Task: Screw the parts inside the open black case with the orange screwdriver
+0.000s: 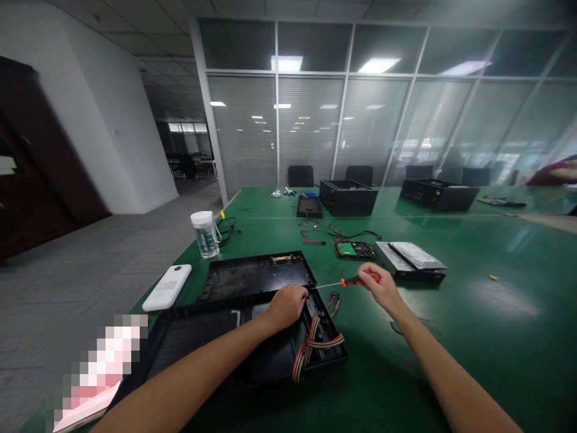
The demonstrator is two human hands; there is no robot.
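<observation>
Two grips work mid-frame on the green counter [473, 337]: my left grip [286, 305] is closed on the far rim of the open black case [216, 343], probably stiff but thin-walled, best held by its edges. My right grip [383, 287] holds the orange screwdriver [356, 280], light and slim, by its handle. Beyond, no writing is readable.

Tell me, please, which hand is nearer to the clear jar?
Left. The left hand, on the black case, lies right of the clear jar; the right hand, gripping the screwdriver, is farther right.
</observation>
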